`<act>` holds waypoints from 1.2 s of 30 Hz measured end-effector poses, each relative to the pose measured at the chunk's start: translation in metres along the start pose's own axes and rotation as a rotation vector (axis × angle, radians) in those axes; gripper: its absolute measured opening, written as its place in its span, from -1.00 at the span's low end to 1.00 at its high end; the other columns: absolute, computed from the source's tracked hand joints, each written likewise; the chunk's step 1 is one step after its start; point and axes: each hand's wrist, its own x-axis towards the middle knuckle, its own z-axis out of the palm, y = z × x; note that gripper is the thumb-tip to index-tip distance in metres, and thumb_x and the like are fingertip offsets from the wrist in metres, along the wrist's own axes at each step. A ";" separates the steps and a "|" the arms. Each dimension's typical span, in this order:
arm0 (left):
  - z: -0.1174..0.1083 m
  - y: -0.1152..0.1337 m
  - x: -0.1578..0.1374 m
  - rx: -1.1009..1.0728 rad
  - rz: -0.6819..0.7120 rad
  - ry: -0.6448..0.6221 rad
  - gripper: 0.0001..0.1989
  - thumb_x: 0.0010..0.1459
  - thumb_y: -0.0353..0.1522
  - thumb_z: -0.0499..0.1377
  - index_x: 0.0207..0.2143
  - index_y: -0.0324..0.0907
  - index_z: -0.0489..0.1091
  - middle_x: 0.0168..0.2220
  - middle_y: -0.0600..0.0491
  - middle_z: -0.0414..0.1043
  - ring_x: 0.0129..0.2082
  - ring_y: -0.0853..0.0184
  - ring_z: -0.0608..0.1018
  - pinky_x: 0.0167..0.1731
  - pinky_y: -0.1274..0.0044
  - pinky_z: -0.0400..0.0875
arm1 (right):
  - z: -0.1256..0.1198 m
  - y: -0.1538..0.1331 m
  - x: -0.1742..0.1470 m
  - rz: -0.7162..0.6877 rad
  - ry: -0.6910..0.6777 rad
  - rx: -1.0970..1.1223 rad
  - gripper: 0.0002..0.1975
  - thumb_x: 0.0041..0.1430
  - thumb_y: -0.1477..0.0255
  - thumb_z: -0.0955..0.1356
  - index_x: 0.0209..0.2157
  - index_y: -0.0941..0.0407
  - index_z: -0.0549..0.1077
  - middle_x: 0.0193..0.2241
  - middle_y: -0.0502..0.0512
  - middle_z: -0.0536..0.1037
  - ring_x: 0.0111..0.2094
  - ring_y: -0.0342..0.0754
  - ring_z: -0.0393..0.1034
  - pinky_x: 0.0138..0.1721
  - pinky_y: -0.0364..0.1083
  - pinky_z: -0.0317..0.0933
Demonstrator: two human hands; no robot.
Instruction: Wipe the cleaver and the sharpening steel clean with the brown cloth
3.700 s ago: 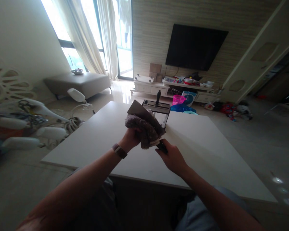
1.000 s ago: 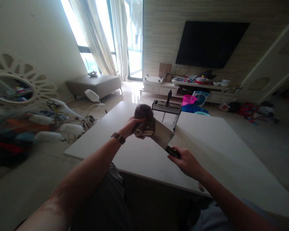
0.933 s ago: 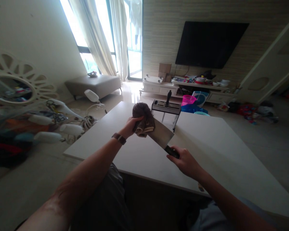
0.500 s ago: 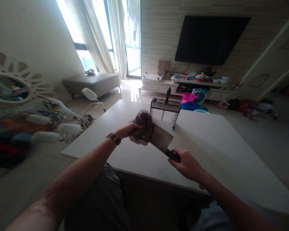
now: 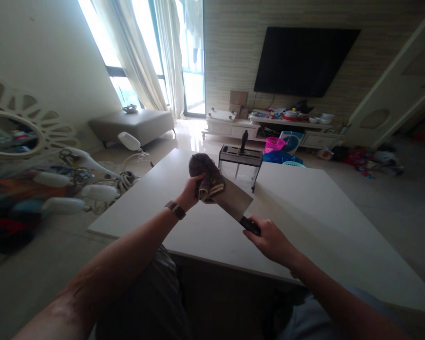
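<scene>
My right hand point(image 5: 270, 236) is wrapped round the black handle of a cleaver point(image 5: 234, 197), whose broad grey blade points up and to the left above the table. Bunched in my left hand point(image 5: 190, 192) is a dark brown cloth point(image 5: 206, 171) with a pale edge, pressed against the far end of the blade and covering part of it. Just beyond the blade stands a knife block point(image 5: 241, 156) with clear sides and a dark slotted top. One black-handled knife point(image 5: 244, 140) sticks up out of it.
The white table point(image 5: 304, 208) spreads out in front of me. Lamp arms with white shades point(image 5: 65, 205) crowd its left side. Beyond are a grey bench point(image 5: 134, 125), a low TV cabinet point(image 5: 233, 130) and a pink basket point(image 5: 274, 144) on the floor.
The cloth has turned in my left hand and shifted slightly, its pale folded edge now lying over the blade. My right hand keeps its grip on the cleaver. The view has tilted a little.
</scene>
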 end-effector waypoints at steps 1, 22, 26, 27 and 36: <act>0.000 0.001 -0.001 -0.012 -0.012 -0.018 -0.74 0.06 -0.35 0.32 -0.20 -0.30 0.56 -0.23 -0.13 0.66 -0.25 0.13 0.68 -0.06 0.27 0.59 | 0.001 0.000 0.000 -0.006 -0.001 0.000 -0.85 0.24 0.33 0.34 -0.29 0.11 0.47 -0.50 0.03 0.48 -0.46 -0.04 0.33 -0.39 -0.09 0.04; -0.003 -0.002 -0.003 0.109 0.066 0.080 -0.68 -0.07 -0.41 0.41 -0.21 -0.35 0.56 -0.29 -0.13 0.66 -0.34 0.14 0.68 -0.19 0.31 0.63 | -0.009 0.002 0.000 -0.006 0.009 -0.025 -0.87 0.21 0.34 0.35 -0.33 0.11 0.46 -0.49 0.03 0.50 -0.45 -0.05 0.35 -0.40 -0.10 0.03; -0.004 0.008 -0.002 0.043 -0.071 0.010 -0.74 0.09 -0.41 0.30 -0.17 -0.37 0.57 -0.25 -0.19 0.66 -0.25 0.06 0.69 -0.08 0.23 0.60 | -0.011 -0.001 0.000 0.011 0.001 0.065 -0.85 0.20 0.32 0.37 -0.37 0.11 0.45 -0.50 0.01 0.49 -0.46 -0.08 0.33 -0.41 -0.10 0.04; -0.005 0.012 -0.002 0.053 -0.098 -0.006 -0.75 0.10 -0.42 0.28 -0.16 -0.38 0.57 -0.24 -0.20 0.66 -0.23 0.05 0.69 -0.07 0.23 0.60 | -0.011 -0.002 0.000 0.019 0.001 0.101 -0.84 0.20 0.31 0.38 -0.39 0.10 0.44 -0.51 -0.01 0.48 -0.47 -0.09 0.32 -0.42 -0.11 0.05; 0.003 0.006 -0.012 0.014 -0.175 -0.112 -0.69 0.14 -0.45 0.24 -0.06 -0.38 0.54 -0.10 -0.24 0.64 -0.15 0.07 0.68 0.05 0.21 0.54 | 0.002 -0.003 0.003 0.153 0.106 0.397 -0.73 0.23 0.16 0.36 -0.28 0.09 0.40 -0.60 -0.13 0.34 -0.66 -0.15 0.24 -0.58 -0.14 0.12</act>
